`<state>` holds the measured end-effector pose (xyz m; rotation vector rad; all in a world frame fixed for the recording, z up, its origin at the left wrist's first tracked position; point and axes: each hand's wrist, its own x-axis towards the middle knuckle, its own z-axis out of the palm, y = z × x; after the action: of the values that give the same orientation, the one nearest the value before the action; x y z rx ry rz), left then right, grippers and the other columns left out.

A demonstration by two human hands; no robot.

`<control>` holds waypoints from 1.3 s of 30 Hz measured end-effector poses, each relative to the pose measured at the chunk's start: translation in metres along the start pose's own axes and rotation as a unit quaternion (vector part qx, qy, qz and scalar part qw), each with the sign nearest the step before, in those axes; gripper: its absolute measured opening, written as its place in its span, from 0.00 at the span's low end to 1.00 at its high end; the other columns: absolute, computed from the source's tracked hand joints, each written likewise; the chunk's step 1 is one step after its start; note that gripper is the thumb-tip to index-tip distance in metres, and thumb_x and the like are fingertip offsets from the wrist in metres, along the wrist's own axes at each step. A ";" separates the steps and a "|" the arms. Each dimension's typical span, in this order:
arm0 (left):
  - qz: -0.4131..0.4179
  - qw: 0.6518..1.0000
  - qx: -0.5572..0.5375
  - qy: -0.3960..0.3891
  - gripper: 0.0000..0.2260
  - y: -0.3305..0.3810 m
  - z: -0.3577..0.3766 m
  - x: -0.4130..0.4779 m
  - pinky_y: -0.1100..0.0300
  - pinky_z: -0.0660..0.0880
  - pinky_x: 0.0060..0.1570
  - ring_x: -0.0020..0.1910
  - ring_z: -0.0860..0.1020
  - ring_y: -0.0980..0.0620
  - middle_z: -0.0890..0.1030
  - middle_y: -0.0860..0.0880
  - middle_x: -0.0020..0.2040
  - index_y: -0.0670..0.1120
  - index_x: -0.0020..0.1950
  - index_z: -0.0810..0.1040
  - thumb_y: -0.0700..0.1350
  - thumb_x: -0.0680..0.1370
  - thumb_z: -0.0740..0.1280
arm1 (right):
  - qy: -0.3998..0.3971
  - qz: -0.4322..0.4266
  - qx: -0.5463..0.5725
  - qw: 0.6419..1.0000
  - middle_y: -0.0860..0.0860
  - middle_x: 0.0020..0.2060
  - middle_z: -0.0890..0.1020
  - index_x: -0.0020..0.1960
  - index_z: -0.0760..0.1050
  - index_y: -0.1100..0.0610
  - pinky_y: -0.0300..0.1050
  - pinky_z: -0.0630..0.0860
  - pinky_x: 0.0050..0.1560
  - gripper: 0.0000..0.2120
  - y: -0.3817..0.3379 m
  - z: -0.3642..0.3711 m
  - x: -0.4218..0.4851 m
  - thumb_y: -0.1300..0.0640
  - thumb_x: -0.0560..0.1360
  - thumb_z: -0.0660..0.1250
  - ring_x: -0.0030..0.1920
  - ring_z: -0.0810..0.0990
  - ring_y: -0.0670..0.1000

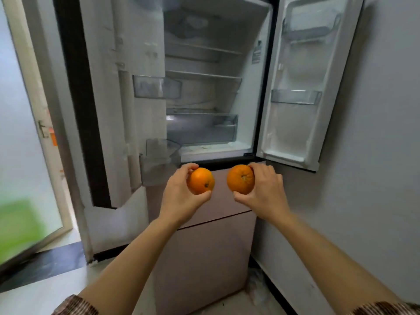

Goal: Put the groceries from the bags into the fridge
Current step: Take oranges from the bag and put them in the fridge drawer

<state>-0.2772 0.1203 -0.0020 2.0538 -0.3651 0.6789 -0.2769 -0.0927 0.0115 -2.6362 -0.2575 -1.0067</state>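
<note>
Oranges up, one gripped in my left hand (179, 196), one (241, 179) in my right hand (266, 192), held near the open fridge (204, 92) for shelving.

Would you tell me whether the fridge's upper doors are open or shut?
Open: the left door and right door stand wide, baring the shelves.

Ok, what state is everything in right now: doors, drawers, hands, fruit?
Left fridge door, open.
Right fridge door, open.
Crisper drawer, pushed in.
Lower drawers, shut.
Left hand, holds left orange.
Right hand, holds right orange.
Left orange, whole, not yet inside.
Right orange, whole, not yet inside.
</note>
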 end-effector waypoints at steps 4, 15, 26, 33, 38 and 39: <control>0.012 0.999 0.035 0.022 0.36 -0.025 0.054 0.084 0.60 0.67 0.54 0.59 0.69 0.51 0.72 0.49 0.64 0.51 0.72 0.65 0.46 0.67 0.76 | 0.001 0.014 0.000 1.000 0.49 0.54 0.76 0.63 0.69 0.52 0.49 0.64 0.53 0.33 0.043 0.033 0.075 0.42 0.63 0.74 0.56 0.72 0.52; -0.040 0.994 0.023 0.100 0.33 -0.085 0.142 0.263 0.59 0.65 0.54 0.63 0.67 0.48 0.68 0.47 0.66 0.51 0.71 0.66 0.41 0.69 0.75 | -0.001 0.001 0.025 1.000 0.48 0.54 0.76 0.64 0.66 0.49 0.50 0.67 0.56 0.32 0.120 0.129 0.260 0.39 0.66 0.72 0.56 0.72 0.52; -0.090 0.970 0.026 0.226 0.37 -0.149 0.195 0.396 0.54 0.68 0.60 0.66 0.68 0.46 0.70 0.47 0.68 0.48 0.74 0.61 0.43 0.69 0.75 | -0.057 -0.034 0.110 0.992 0.54 0.55 0.77 0.64 0.64 0.53 0.53 0.69 0.55 0.31 0.165 0.244 0.411 0.42 0.67 0.70 0.57 0.75 0.58; -0.057 0.966 0.113 0.224 0.31 -0.176 0.185 0.461 0.59 0.67 0.57 0.63 0.71 0.45 0.72 0.43 0.65 0.43 0.70 0.67 0.43 0.70 0.76 | -0.055 -0.083 0.168 0.981 0.55 0.61 0.74 0.71 0.59 0.56 0.52 0.69 0.59 0.36 0.155 0.286 0.480 0.41 0.72 0.69 0.61 0.73 0.58; -0.060 0.962 0.164 0.209 0.30 -0.185 0.181 0.492 0.58 0.68 0.47 0.57 0.75 0.45 0.71 0.44 0.64 0.45 0.70 0.64 0.50 0.72 0.73 | -0.070 -0.100 0.170 0.978 0.58 0.61 0.75 0.70 0.58 0.59 0.51 0.71 0.53 0.37 0.150 0.307 0.508 0.40 0.72 0.68 0.58 0.75 0.61; -0.062 0.961 0.177 0.203 0.30 -0.187 0.180 0.496 0.57 0.68 0.46 0.56 0.75 0.44 0.71 0.44 0.64 0.44 0.70 0.64 0.51 0.73 0.73 | -0.078 -0.090 0.175 0.977 0.59 0.61 0.75 0.70 0.57 0.59 0.51 0.71 0.51 0.36 0.150 0.309 0.512 0.39 0.72 0.67 0.58 0.76 0.62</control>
<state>0.2729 0.0716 0.0879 2.1744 0.1327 1.1249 0.3328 -0.0970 0.1048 -2.3991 -0.6570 -0.7252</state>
